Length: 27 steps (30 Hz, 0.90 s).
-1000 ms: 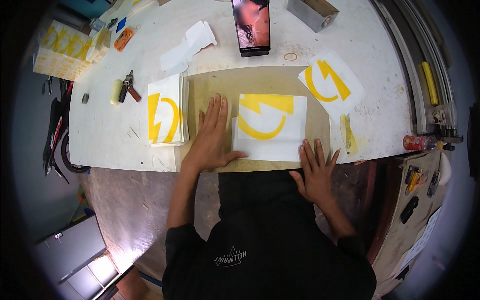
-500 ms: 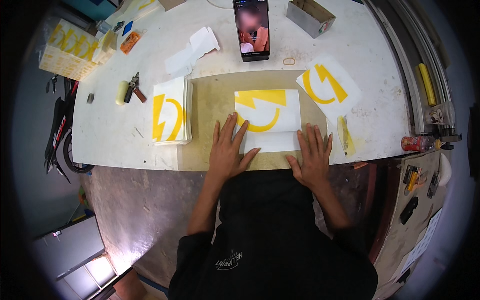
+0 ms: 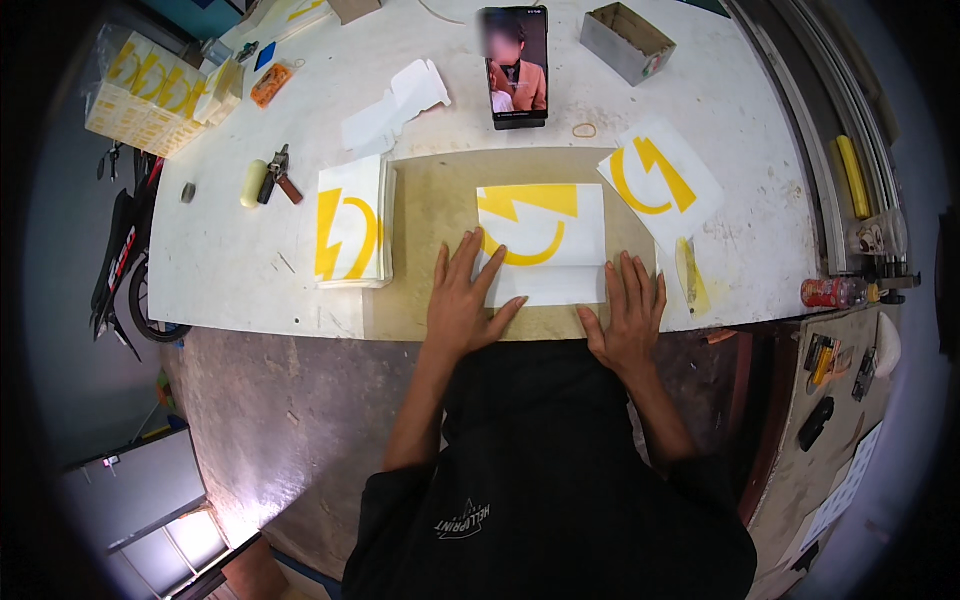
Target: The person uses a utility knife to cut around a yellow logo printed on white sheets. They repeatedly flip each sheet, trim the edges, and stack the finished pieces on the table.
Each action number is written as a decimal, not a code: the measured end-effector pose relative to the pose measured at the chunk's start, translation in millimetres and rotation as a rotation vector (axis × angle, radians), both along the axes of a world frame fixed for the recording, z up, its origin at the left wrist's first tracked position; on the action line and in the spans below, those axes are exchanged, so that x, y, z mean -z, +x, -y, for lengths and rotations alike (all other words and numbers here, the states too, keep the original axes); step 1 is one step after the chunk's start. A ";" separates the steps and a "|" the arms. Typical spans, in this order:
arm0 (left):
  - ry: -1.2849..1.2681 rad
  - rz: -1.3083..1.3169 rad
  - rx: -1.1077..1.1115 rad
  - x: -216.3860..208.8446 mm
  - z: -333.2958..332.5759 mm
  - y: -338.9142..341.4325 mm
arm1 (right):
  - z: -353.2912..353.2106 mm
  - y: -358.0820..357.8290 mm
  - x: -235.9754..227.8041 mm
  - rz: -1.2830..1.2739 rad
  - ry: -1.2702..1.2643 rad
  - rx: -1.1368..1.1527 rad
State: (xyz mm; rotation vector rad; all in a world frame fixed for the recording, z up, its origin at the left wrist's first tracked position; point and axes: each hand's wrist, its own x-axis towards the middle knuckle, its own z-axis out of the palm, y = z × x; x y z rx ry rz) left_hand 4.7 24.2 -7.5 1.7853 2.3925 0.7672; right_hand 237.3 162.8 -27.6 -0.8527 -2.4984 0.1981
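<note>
A white paper sheet (image 3: 545,285) with a yellow printed design lies in front of me, with a crease across its lower part. It rests on a tan mat (image 3: 430,185) at the table's near edge. My left hand (image 3: 465,305) is spread flat over the sheet's left edge, its thumb on the lower left corner. My right hand (image 3: 628,308) lies flat along the right edge, fingers stretched out, thumb near the lower right corner. Left of the mat sits a stack of similar printed papers (image 3: 350,225). Another printed sheet (image 3: 665,185) lies tilted to the right.
A phone (image 3: 518,65) stands upright at the back, beside a grey open box (image 3: 627,45). A torn white paper (image 3: 400,105), a clamp-like tool (image 3: 280,175) and a bundle of printed papers in plastic (image 3: 150,90) are on the left. A bottle (image 3: 832,292) lies by the right edge.
The whole view has shifted slightly, so the table's things appear a little farther right. Both hands stay flat at the sheet's sides. The picture on the phone screen differs.
</note>
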 end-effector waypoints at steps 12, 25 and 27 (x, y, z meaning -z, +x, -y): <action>0.056 0.119 0.008 -0.9 0.6 -5.5 | -3.8 8.9 -8.2 -0.231 -0.269 0.003; 0.063 -0.013 0.129 -6.8 -9.6 10.5 | -26.5 -40.1 -32.4 0.042 -0.205 -0.430; 0.073 -0.020 0.123 -4.1 -9.1 11.4 | -26.0 -40.7 -28.5 0.030 -0.208 -0.432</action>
